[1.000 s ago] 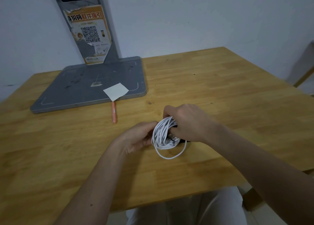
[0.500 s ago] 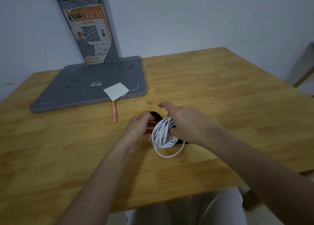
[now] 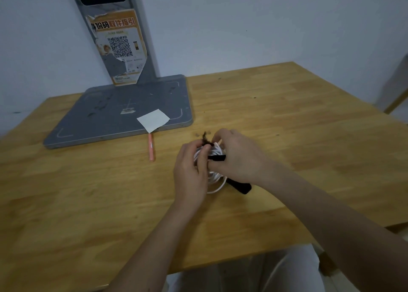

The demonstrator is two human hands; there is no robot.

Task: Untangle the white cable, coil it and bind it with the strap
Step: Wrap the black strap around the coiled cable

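Resting between both hands (image 3: 220, 161): coiled cable (image 3: 213, 175)

Both hands close together, left hand (image 3: 189, 170) and right hand (image 3: 239, 157) fingers curled.

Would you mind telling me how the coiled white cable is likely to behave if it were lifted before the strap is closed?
The white cable looks floppy: one loop already sags loose below the bundle. It would probably spring apart, since only the left hand and right hand hold it while the black strap hangs open. It seems light for its bulk.
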